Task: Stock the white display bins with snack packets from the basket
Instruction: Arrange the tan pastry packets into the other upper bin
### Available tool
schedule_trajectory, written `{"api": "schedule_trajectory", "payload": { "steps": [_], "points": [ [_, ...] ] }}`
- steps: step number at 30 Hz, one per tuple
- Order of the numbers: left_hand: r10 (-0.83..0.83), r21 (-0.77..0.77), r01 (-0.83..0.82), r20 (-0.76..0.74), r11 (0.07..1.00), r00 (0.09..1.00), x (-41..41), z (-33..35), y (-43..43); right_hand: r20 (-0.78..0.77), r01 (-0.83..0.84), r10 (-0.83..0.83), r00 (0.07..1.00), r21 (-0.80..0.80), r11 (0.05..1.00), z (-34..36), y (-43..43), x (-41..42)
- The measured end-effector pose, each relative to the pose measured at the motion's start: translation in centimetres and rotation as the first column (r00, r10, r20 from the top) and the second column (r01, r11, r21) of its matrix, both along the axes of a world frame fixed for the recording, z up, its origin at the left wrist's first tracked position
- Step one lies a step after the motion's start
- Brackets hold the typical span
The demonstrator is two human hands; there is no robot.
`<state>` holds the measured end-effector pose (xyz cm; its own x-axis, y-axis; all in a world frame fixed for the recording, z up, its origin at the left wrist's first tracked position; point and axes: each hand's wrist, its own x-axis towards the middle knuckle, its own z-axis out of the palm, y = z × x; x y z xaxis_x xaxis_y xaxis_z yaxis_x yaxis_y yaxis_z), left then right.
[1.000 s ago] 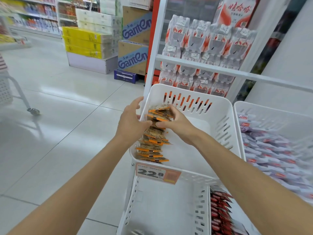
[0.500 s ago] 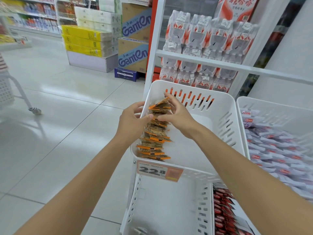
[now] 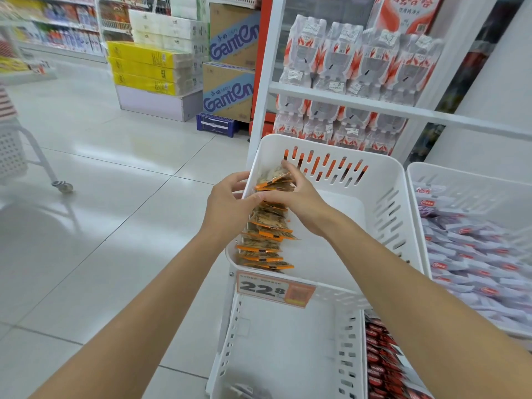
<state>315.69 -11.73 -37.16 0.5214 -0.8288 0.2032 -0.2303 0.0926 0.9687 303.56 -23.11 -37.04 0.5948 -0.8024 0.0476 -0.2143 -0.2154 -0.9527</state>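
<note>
A row of orange-edged snack packets [image 3: 266, 240] stands on edge along the left wall inside a white display bin [image 3: 383, 180]. My right hand [image 3: 296, 197] pinches the far packets of the row near the bin's back corner. My left hand [image 3: 227, 203] reaches over the bin's left rim, its thumb and fingers pressed against the same packets from the left. The rest of the bin floor is bare white plastic.
A price tag reading 22.8 [image 3: 273, 289] hangs on the bin's front. A lower white bin [image 3: 227, 341] sits beneath, red packets [image 3: 380, 358] beside it. The right bin [image 3: 414, 180] holds white-purple packets [image 3: 472, 254]. Bottled water packs [image 3: 359, 61] fill the shelf behind. A cart wheel [image 3: 62, 187] stands on the floor at left.
Both hands have slid farther back along the packet row toward the bin's rear corner. More packets now stand in the row in front of the hands.
</note>
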Motion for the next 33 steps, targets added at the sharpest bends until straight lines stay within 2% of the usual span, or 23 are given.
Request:
{"api": "schedule_trajectory", "payload": {
  "steps": [2,6,11,14,16,19,21,27,31,33],
  "points": [
    [0.002,-0.004,-0.002,-0.010,1.000,1.000,0.2,-0.1,0.0,0.047,-0.059,0.057,0.997,0.041,0.997,0.0,-0.2,-0.2],
    [-0.002,-0.022,0.002,-0.004,1.000,1.000,-0.2,-0.2,-0.2,-0.037,-0.118,0.119,0.992,0.030,0.993,0.0,-0.4,-0.5],
    [0.000,-0.056,-0.002,-0.029,0.998,1.000,-0.1,-0.1,0.1,-0.111,0.061,-0.082,0.990,-0.181,0.982,0.0,-0.1,-0.5],
    [-0.013,-0.064,0.011,-0.034,0.998,0.999,-0.1,-0.2,0.1,-0.122,0.089,-0.135,0.983,-0.325,0.942,-0.1,0.6,-0.6],
    [-0.004,-0.063,0.002,-0.023,0.998,1.000,0.0,-0.3,0.0,-0.065,0.110,-0.133,0.989,-0.273,0.956,0.2,0.9,-0.6],
    [0.008,-0.061,-0.009,-0.018,0.998,1.000,0.0,-0.2,-0.1,0.058,0.108,-0.107,0.993,-0.004,0.994,1.1,0.4,-0.8],
    [0.012,-0.055,-0.013,-0.016,0.998,1.000,-0.1,-0.1,-0.1,0.101,0.089,-0.098,0.990,0.097,0.991,1.0,-0.4,-1.3],
    [0.025,-0.039,-0.025,-0.011,0.999,1.000,-0.2,-0.1,-0.1,-0.031,0.060,-0.061,0.998,-0.033,0.998,0.3,-0.2,-1.4],
    [0.017,-0.031,-0.017,-0.012,0.999,1.000,-0.3,-0.1,0.0,-0.064,0.051,-0.063,0.996,-0.169,0.984,0.5,0.4,-1.3],
    [0.018,-0.028,-0.018,-0.009,0.999,1.000,-0.3,0.0,0.0,-0.052,0.071,-0.080,0.995,-0.159,0.985,0.9,0.6,-1.2]
  ]
}}
